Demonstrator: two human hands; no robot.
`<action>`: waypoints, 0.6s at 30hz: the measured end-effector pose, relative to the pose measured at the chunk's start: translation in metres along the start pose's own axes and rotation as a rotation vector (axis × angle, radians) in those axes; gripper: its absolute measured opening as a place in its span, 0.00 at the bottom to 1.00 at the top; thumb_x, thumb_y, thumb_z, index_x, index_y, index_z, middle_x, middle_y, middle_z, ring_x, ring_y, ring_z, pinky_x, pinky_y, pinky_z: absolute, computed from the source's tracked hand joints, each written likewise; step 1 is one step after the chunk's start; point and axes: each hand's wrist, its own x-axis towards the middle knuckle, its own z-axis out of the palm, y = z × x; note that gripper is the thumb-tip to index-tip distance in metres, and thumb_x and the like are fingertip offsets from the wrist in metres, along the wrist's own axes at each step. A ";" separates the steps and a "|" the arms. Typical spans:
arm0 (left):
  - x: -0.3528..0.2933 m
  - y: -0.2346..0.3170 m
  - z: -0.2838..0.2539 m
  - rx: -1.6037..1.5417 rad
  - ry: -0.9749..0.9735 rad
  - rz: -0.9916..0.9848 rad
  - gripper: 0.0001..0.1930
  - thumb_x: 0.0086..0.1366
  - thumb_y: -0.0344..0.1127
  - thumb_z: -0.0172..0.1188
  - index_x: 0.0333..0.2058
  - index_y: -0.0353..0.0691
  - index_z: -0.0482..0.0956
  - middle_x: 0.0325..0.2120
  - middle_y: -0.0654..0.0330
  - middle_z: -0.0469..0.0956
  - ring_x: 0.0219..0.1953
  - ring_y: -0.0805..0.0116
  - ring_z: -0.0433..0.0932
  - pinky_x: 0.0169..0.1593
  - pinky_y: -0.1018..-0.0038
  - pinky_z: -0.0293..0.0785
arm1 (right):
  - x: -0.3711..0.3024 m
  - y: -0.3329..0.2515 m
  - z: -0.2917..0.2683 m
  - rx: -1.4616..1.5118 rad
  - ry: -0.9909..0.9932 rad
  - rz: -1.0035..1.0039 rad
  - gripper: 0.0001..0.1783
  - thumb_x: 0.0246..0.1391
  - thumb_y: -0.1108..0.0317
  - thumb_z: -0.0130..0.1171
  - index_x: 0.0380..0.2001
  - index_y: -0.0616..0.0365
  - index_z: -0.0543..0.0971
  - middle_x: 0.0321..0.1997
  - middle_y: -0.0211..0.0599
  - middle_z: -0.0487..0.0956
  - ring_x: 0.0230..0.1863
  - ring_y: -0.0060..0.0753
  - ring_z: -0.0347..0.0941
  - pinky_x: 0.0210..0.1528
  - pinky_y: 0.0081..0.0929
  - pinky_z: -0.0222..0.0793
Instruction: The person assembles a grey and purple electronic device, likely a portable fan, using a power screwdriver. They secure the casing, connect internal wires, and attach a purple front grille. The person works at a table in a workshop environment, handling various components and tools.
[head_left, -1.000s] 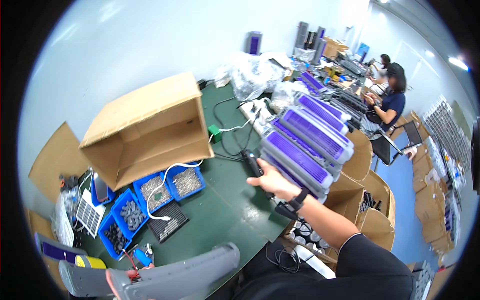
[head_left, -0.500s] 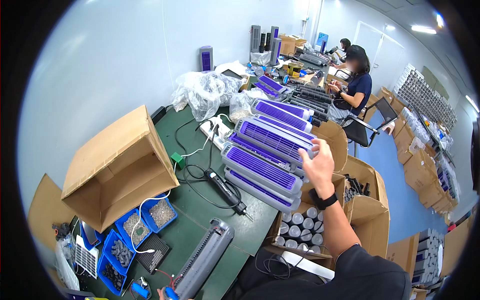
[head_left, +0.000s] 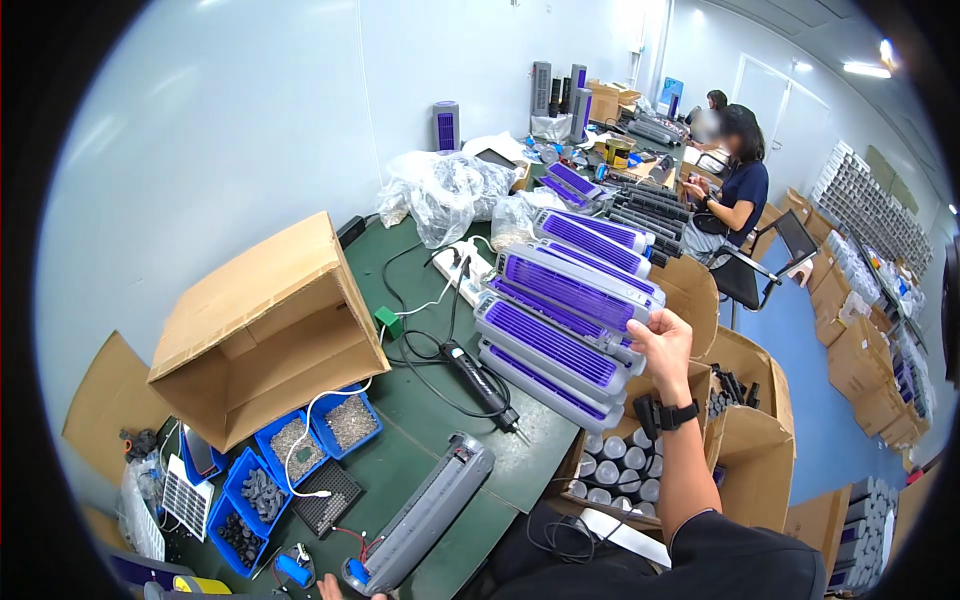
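My right hand (head_left: 662,345), with a black watch on its wrist, pinches the right end of a grey fan cover with a purple grille (head_left: 565,290). That cover lies on top of a stack of similar covers (head_left: 548,345). At the bottom edge only a few fingers of my left hand (head_left: 330,588) show, beside the lower end of a long grey fan housing (head_left: 425,520); whether they grip it is hidden. A blue cylindrical cell (head_left: 357,570) sits at that end of the housing, with red wires beside it. A black electric screwdriver (head_left: 478,385) lies between housing and covers.
An open cardboard box (head_left: 265,330) lies tilted at the left, behind blue bins (head_left: 350,422) of screws and small parts. Cables run to a white power strip (head_left: 463,272). Cartons of cylindrical parts (head_left: 617,470) stand at the right. A co-worker (head_left: 742,185) sits farther along the bench.
My right hand has gone from spread fingers above the covers to a pinch on one cover's end. The whole view has shifted slightly. More of the blue cell shows by my left hand.
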 end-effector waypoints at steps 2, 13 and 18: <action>0.001 0.015 -0.012 0.000 0.078 0.014 0.30 0.65 0.36 0.73 0.62 0.27 0.76 0.63 0.36 0.73 0.67 0.42 0.71 0.71 0.59 0.62 | -0.006 -0.009 -0.003 -0.037 -0.011 -0.182 0.08 0.53 0.78 0.73 0.29 0.62 0.81 0.25 0.26 0.80 0.24 0.14 0.71 0.28 0.18 0.67; 0.044 0.174 0.016 0.072 0.050 0.763 0.36 0.53 0.32 0.77 0.61 0.33 0.75 0.57 0.41 0.78 0.64 0.37 0.73 0.71 0.42 0.61 | -0.079 -0.140 0.008 -0.128 -0.487 -1.114 0.11 0.41 0.89 0.61 0.31 0.68 0.80 0.33 0.47 0.83 0.38 0.47 0.80 0.42 0.37 0.77; 0.038 0.163 0.043 -0.225 0.216 0.664 0.20 0.54 0.23 0.74 0.48 0.33 0.83 0.40 0.51 0.85 0.40 0.59 0.87 0.50 0.67 0.84 | -0.123 -0.120 0.041 0.219 -0.590 -0.774 0.33 0.57 0.64 0.74 0.61 0.67 0.72 0.58 0.57 0.78 0.53 0.47 0.80 0.51 0.46 0.81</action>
